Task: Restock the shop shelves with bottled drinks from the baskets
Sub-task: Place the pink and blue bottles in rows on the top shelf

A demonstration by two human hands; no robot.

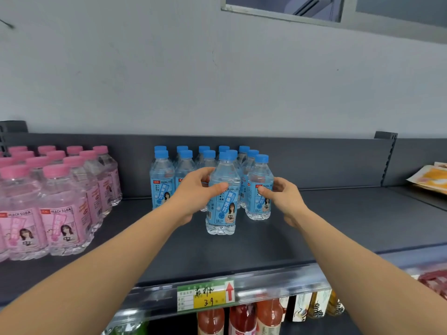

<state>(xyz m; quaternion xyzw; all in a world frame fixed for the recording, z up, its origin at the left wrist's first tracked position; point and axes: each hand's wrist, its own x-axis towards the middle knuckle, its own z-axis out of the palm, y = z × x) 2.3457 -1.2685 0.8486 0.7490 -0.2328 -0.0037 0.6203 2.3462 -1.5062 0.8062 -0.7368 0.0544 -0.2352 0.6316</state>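
View: head, looking forward and down onto a dark shelf (326,226).
Left hand (196,189): grasping the front bottle (223,211); thumb lies across the label's top edge, fingers wrap round the far side.
Right hand (284,198): grasping the right bottle (257,172); thumb presses the label, fingers curl round its 3 o'clock side.
Front bottle: upright on the shelf, blue cap, blue label; stands at 6 o'clock of the blue group (162,184), nearest the camera.
Right bottle: upright on the shelf, at 2 o'clock of the front bottle, just beside it; whether the two touch cannot be told.
Blue group: clear bottles with blue caps in rows, the rear row close to the back panel (326,160); sits at frame centre.
Pink bottles (60,213): pink caps, "PEACH SODA" labels, in rows at 9 o'clock of the blue group, apart from it.
Packet (430,177): orange and white, lying flat at 3 o'clock, on the neighbouring shelf section.
Price tag (205,296): green and yellow, red arrow pointing up, clipped to the shelf's front rail at 6 o'clock.
Lower shelf: red-filled bottles (210,322) at 6 o'clock below the tag; cartons (302,305) at 5 o'clock.
Wall (217,81): grey, behind the shelf; a window frame (278,15) at 12 to 1 o'clock.
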